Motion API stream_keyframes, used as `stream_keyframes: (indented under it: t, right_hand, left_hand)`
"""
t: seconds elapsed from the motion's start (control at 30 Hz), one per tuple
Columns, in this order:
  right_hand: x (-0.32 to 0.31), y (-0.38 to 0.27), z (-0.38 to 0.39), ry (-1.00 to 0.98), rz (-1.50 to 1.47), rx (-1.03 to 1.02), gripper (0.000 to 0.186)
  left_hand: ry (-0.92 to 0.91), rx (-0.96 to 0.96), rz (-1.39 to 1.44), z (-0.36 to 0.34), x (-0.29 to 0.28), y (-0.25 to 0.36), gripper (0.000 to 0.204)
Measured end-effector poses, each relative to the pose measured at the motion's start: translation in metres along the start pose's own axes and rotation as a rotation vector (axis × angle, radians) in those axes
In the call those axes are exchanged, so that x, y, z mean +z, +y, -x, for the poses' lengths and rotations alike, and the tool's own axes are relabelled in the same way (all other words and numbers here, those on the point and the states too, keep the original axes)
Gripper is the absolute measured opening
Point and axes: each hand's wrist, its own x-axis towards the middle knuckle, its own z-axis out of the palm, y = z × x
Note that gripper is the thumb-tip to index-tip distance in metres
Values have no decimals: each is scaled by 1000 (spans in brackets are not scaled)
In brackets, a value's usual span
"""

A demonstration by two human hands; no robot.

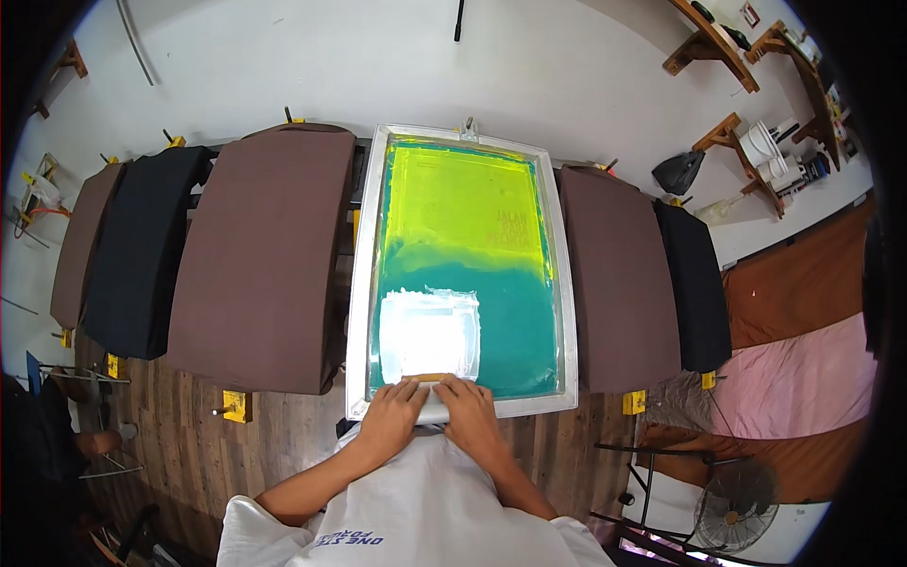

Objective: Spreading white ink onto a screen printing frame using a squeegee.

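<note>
Screen frame [569,331], rectangular, metal; green-yellow mesh [518,321]. Glossy white ink [430,331], squarish, toward near-left corner. Left hand [398,408], right hand [467,408]: fingers grasping tan-edged squeegee [430,378], near edge.

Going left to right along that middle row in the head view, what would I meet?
Narrow brown cover, black cover, wide brown cover, metal-framed screen, another brown cover, another black cover.

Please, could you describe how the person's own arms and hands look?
The left hand and right hand wear no gloves. The forearms are bare, without visible watch or bracelet. Short white sleeves belong to a shirt with dark blue lettering.
</note>
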Motion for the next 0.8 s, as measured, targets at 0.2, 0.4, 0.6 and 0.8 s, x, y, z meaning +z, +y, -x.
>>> stream_keyframes:
  t: [0.2,0.4,0.6,0.8]
  right_hand:
    - [-36,9,-65,-51,-3,24,45]
    - [-16,28,-105,-35,81,12,42]
    - [2,10,-17,-47,11,9,47]
    - [-23,2,-19,-102,3,25,46]
  left_hand:
    - [4,-20,157,-62,-29,-26,44]
    - [-25,-34,79,-94,-18,-60,42]
    - [9,15,-7,-10,7,-12,45]
    - [-156,-41,123,-21,-22,-3,46]
